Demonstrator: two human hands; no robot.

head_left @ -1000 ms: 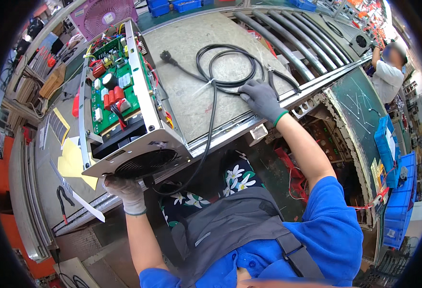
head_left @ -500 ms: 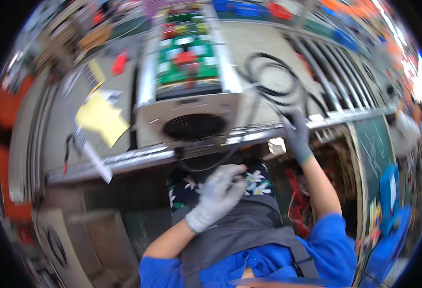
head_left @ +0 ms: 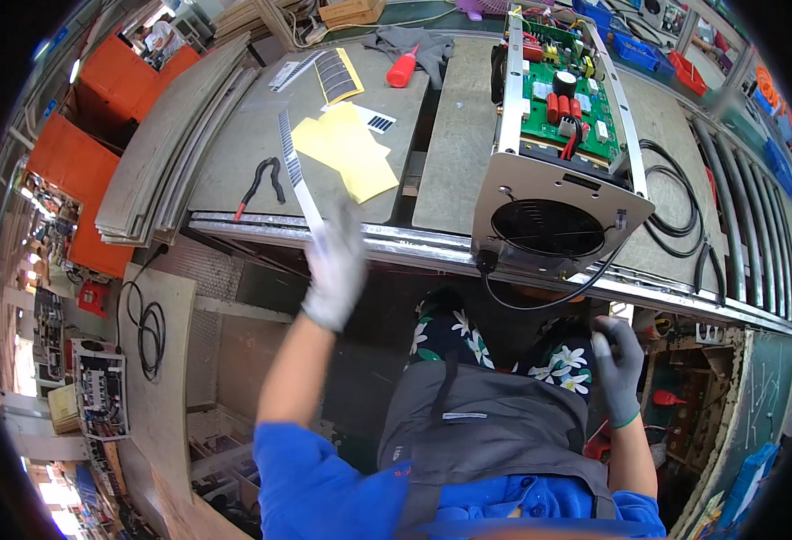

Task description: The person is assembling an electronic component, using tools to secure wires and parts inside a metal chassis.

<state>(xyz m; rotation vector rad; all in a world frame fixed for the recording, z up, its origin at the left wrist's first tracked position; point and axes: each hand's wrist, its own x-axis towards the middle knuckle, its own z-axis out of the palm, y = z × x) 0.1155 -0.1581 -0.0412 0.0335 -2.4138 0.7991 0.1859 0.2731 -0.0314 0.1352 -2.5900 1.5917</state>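
My left hand point(head_left: 336, 265), in a whitish glove, is over the table's front edge, at the lower end of a long white label strip point(head_left: 298, 180). Motion smears its fingers, so I cannot see whether they grip the strip. Yellow sheets point(head_left: 351, 148) lie just beyond. My right hand point(head_left: 621, 364), in a grey glove, hangs below the edge near my lap, its fingers loosely bent, thumb apart, nothing visible in them. Between the hands on the table stands an open-topped metal device point(head_left: 553, 211), with a green circuit board point(head_left: 576, 103), a round black fan grille and a black cable point(head_left: 549, 306).
A red bottle point(head_left: 402, 69) stands by a grey cloth point(head_left: 421, 49). A black cord with a red tip point(head_left: 259, 184) lies on the left. Coiled black cable point(head_left: 684, 202) rests right of the device, before metal rollers point(head_left: 747, 207). Stacked boards point(head_left: 175, 135) flank the table's left side.
The view has swung left, so the device appears further right. My left hand has moved from my lap to the label strip. My right hand has left the coiled cable and dropped below the edge.
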